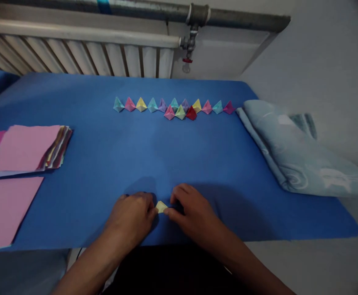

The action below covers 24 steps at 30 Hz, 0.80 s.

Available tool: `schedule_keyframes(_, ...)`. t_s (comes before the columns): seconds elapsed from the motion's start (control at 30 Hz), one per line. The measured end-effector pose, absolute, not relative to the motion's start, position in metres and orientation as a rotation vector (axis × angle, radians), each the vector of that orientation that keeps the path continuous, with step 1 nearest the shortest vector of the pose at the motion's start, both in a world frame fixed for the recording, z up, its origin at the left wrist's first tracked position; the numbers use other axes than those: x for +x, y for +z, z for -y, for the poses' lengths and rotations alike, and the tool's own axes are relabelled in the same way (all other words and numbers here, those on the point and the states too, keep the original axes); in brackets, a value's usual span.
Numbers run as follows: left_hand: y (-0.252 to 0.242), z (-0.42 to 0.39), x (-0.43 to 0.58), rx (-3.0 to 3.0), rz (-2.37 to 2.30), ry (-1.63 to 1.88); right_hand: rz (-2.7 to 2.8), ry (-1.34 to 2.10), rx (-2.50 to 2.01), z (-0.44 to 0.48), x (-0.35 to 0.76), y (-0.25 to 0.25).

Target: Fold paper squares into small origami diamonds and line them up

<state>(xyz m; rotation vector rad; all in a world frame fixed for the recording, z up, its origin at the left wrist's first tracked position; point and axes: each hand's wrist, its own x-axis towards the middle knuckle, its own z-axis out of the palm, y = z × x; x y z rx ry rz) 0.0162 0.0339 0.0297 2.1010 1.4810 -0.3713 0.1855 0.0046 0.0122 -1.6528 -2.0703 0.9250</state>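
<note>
Near the front edge of the blue table, a small pale-yellow folded paper (161, 207) lies between my two hands, its point facing away from me. My left hand (135, 213) is closed, with thumb and forefinger pinching the paper's left corner. On the opposite corner rests the thumb of my right hand (194, 211); its fingers are curled, with a gap between forefinger and thumb. Farther back sits a row of small folded paper shapes (180, 112) in several colours, including pink, yellow, blue, purple, green and red.
A stack of coloured paper sheets (28, 147) lies at the left, with a pink sheet (8, 211) in front of it. To the right is a folded light-blue cloth (292, 151) against the wall. Behind the blue table (114, 159) stand a radiator (114, 59) and a pipe (154, 11).
</note>
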Motion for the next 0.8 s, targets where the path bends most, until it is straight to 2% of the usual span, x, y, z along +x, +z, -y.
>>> schedule_keyframes(0.37, 0.029, -0.04, 0.01, 2.005, -1.437, -0.345, 2.171, 0.796, -1.738, -0.008, 0.179, 0.011)
schedule_keyframes(0.8, 0.035, -0.056, 0.007, 1.938, -1.375, -0.493, 2.145, 0.886, -1.646, -0.008, 0.186, 0.012)
